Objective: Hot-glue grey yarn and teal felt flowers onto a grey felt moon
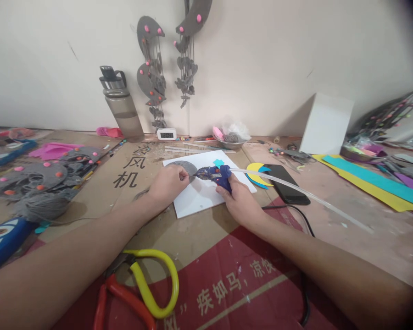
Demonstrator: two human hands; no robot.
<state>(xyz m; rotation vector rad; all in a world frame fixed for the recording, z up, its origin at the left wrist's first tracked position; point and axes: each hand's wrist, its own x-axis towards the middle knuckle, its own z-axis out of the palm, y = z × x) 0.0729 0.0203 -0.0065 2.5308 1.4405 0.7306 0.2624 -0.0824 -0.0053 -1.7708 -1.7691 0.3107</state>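
Note:
My right hand (240,197) is wrapped round a blue glue gun (220,176), whose nozzle points left and from whose back a long clear glue stick (306,195) sticks out. Close to the nozzle, my left hand (170,183) is pinched on a thin dark strand too small to make out well. Under both hands lies a white board (199,201). A grey round piece (182,166) rests on the board, partly hidden behind my left hand. A small turquoise piece (218,162) shows just behind the glue gun.
Yellow-handled and red-handled tools (172,279) lie at the front. A black phone (287,185) and cable are on the right. Grey yarn (43,206) and grey felt shapes (37,178) lie left. A bottle (124,110), small clock (167,134) and bowl (230,137) stand at the back.

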